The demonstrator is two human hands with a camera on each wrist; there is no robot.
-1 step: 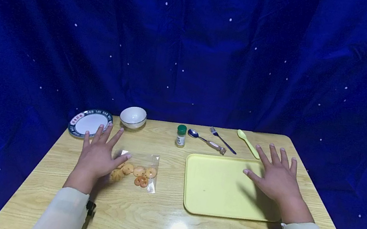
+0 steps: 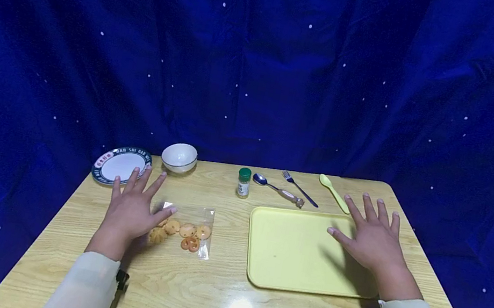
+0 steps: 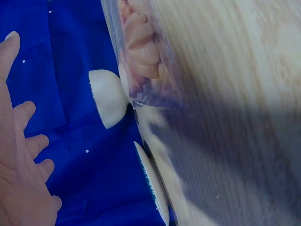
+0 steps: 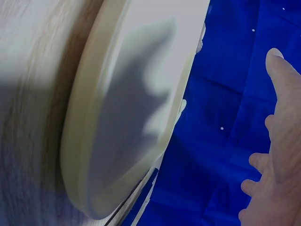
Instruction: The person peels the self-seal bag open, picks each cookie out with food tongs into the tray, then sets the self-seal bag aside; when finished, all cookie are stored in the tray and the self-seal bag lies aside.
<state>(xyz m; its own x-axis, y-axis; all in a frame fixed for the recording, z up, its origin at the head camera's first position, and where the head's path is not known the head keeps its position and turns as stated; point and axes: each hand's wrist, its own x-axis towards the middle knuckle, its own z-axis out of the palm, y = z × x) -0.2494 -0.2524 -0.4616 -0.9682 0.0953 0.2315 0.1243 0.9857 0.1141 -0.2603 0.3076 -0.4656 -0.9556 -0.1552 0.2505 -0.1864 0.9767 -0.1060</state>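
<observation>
My left hand point(image 2: 131, 211) hovers above the table with fingers spread, its thumb overlapping a clear bag of cookies point(image 2: 187, 230) in the head view. In the left wrist view the bag point(image 3: 143, 52) lies on the wood, apart from the hand point(image 3: 23, 174). My right hand point(image 2: 376, 244), fingers also spread, is over the right part of a pale yellow tray point(image 2: 295, 249) and casts a shadow on it. The right wrist view shows this hand point(image 4: 282, 155) raised off the tray point(image 4: 77, 150). Neither hand holds anything.
Along the back of the wooden table point(image 2: 203, 299) stand a dark-rimmed plate point(image 2: 122, 166), a white bowl point(image 2: 179, 158) and a green-capped shaker point(image 2: 243, 183). To their right lie a metal spoon point(image 2: 286, 195) with a brown handle, a fork point(image 2: 301, 189) and a yellow spoon point(image 2: 334, 193). A blue curtain point(image 2: 261, 69) hangs behind.
</observation>
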